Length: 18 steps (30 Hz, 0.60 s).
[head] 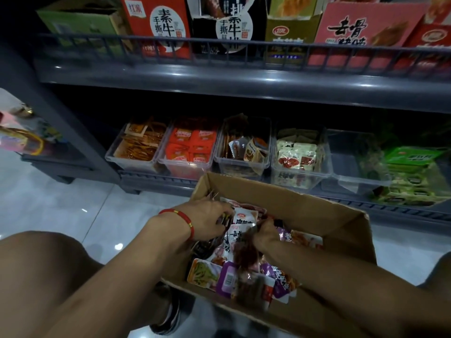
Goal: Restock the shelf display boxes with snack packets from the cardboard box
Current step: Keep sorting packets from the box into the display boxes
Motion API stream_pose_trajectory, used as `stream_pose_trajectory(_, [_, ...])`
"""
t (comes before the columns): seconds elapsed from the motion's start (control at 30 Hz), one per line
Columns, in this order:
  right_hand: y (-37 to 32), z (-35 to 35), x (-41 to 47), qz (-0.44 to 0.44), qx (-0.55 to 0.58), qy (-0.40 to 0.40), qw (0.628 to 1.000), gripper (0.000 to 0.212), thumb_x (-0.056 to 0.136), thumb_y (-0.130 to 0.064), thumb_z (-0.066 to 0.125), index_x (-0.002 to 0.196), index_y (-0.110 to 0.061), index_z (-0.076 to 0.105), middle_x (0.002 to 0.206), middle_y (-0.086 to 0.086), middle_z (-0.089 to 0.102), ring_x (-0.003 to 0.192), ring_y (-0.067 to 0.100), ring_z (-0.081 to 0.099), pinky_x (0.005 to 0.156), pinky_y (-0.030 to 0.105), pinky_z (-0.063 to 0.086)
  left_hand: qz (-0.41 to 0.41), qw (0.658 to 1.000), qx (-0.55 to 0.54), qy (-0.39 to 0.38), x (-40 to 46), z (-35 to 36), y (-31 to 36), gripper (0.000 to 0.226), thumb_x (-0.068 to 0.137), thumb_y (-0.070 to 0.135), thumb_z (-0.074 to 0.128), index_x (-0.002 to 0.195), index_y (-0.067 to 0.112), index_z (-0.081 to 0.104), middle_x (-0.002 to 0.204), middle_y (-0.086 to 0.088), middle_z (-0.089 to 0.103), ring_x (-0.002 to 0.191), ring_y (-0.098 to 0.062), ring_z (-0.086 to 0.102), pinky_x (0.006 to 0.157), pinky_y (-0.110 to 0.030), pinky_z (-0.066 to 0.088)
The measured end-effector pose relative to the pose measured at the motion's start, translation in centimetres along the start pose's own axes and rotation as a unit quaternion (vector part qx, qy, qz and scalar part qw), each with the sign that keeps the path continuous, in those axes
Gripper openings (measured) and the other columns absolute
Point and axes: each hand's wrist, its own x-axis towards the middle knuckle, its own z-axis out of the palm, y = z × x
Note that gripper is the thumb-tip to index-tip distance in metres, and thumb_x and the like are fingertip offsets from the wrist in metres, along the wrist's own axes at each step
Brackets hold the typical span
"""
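1. Head view looks down on an open cardboard box [324, 215] that sits on the pale tiled floor [61, 203] in front of a dark grey shelf unit [219, 79].
2. Inside the box lies a loose heap of snack packets [244, 276] in white, purple, red and green wrappers.
3. At the box's left side the left hand [207, 222], with a red string bracelet [181, 217] on its wrist, has its fingers curled down over dark packets; I cannot tell how many it holds.
4. In the middle of the box the right hand [264, 236] has its fingers bent round a reddish packet [246, 254], which is blurred.
5. On the bottom shelf, just behind the box, stands a row of clear plastic display boxes [244, 164].
6. From the left they hold orange strips, red packets, mixed brown and white packets, and cream packets with a red picture; the fifth [353, 162] looks almost bare.
7. Further right sits a green carton [412, 167].
8. On the shelf above, printed cartons [156, 25] stand behind a low rail.
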Motion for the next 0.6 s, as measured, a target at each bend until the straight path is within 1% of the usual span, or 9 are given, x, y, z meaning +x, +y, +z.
stream_pose_trajectory(0.07, [0.2,-0.1,0.0,-0.02,-0.009,-0.01,1.0,0.059,0.092,-0.016,0.071,0.141,-0.004,0.038,0.135,0.013,0.057,0.122,0.033,0.058,0.1,0.032,0.046,-0.008,1.0,-0.003,-0.006,-0.1,0.2,-0.2,0.046,0.102,0.029,0.054,0.147,0.031,0.045,0.132,-0.006,0.058,0.116,-0.023,0.055,0.084,-0.024,0.037])
stream_pose_trajectory(0.13, [0.1,-0.8,-0.5,-0.047,-0.03,-0.03,0.998,0.066,0.087,-0.016,0.077,0.142,-0.003,0.043,0.135,0.018,0.056,0.124,0.034,0.057,0.088,0.028,0.042,-0.008,1.0,-0.004,-0.006,-0.2,0.3,-0.2,0.045,0.102,0.029,0.055,0.146,0.03,0.045,0.132,-0.006,0.058,0.112,-0.022,0.055,0.085,-0.025,0.039])
stream_pose_trajectory(0.27, [-0.8,-2.6,-3.1,-0.112,-0.035,0.005,0.993,0.028,0.091,-0.019,0.069,0.119,-0.015,0.062,0.114,0.006,0.069,0.105,0.024,0.066,0.083,0.026,0.051,-0.016,1.0,-0.008,-0.005,-0.5,0.2,-0.3,0.041,0.102,0.027,0.056,0.142,0.023,0.051,0.131,-0.006,0.061,0.118,-0.024,0.057,0.084,-0.024,0.04])
stream_pose_trajectory(0.33, [-1.7,-4.5,-5.0,-0.18,-0.034,0.009,0.983,0.018,0.093,-0.018,0.069,0.11,-0.019,0.061,0.101,-0.004,0.069,0.095,0.017,0.067,0.075,0.021,0.052,-0.025,0.999,-0.02,0.032,-0.5,0.2,-0.3,0.038,0.099,0.025,0.059,0.136,0.02,0.055,0.128,-0.008,0.064,0.115,-0.025,0.059,0.083,-0.025,0.044])
stream_pose_trajectory(0.4, [-3.3,-7.2,-7.7,-0.244,-0.023,0.003,0.969,0.012,0.096,-0.016,0.068,0.104,-0.02,0.06,0.097,-0.008,0.071,0.089,0.012,0.07,0.067,0.014,0.051,-0.038,0.996,-0.055,0.067,-0.3,0.3,-0.2,0.05,0.095,0.029,0.064,0.142,0.018,0.049,0.135,-0.009,0.062,0.12,-0.025,0.058,0.091,-0.027,0.049])
stream_pose_trajectory(0.47, [-4.5,-10.0,-10.3,-0.255,0.057,-0.043,0.964,0.014,0.096,-0.013,0.069,0.107,-0.017,0.062,0.101,-0.002,0.076,0.09,0.014,0.075,0.075,0.028,0.061,-0.036,0.988,-0.129,0.078,0.0,0.4,0.2,0.076,0.089,0.042,0.072,0.152,0.019,0.037,0.143,-0.003,0.056,0.128,-0.022,0.055,0.105,-0.032,0.047])
stream_pose_trajectory(0.5, [-5.0,-11.2,-11.6,-0.247,0.114,-0.081,0.959,0.017,0.095,-0.012,0.069,0.11,-0.016,0.062,0.104,0.002,0.077,0.091,0.018,0.076,0.078,0.036,0.063,-0.029,0.977,-0.199,0.071,0.0,0.5,0.6,0.083,0.084,0.049,0.076,0.151,0.022,0.037,0.142,0.001,0.057,0.126,-0.02,0.058,0.107,-0.035,0.048])
stream_pose_trajectory(0.53, [-5.2,-12.2,-12.8,-0.239,0.161,-0.115,0.951,0.02,0.095,-0.011,0.069,0.113,-0.015,0.061,0.106,0.004,0.077,0.092,0.022,0.077,0.08,0.041,0.063,-0.014,0.956,-0.287,0.059,0.2,0.6,1.0,0.078,0.081,0.051,0.078,0.146,0.025,0.044,0.138,0.003,0.063,0.121,-0.017,0.063,0.106,-0.039,0.051])
stream_pose_trajectory(0.6, [-5.2,-13.8,-14.5,-0.236,0.207,-0.13,0.94,0.026,0.093,-0.011,0.071,0.117,-0.014,0.062,0.108,0.007,0.077,0.093,0.026,0.077,0.08,0.045,0.063,0.023,0.892,-0.45,0.013,0.1,0.7,2.6,0.046,0.091,0.029,0.076,0.132,0.023,0.058,0.123,0.001,0.073,0.111,-0.018,0.071,0.099,-0.042,0.056])
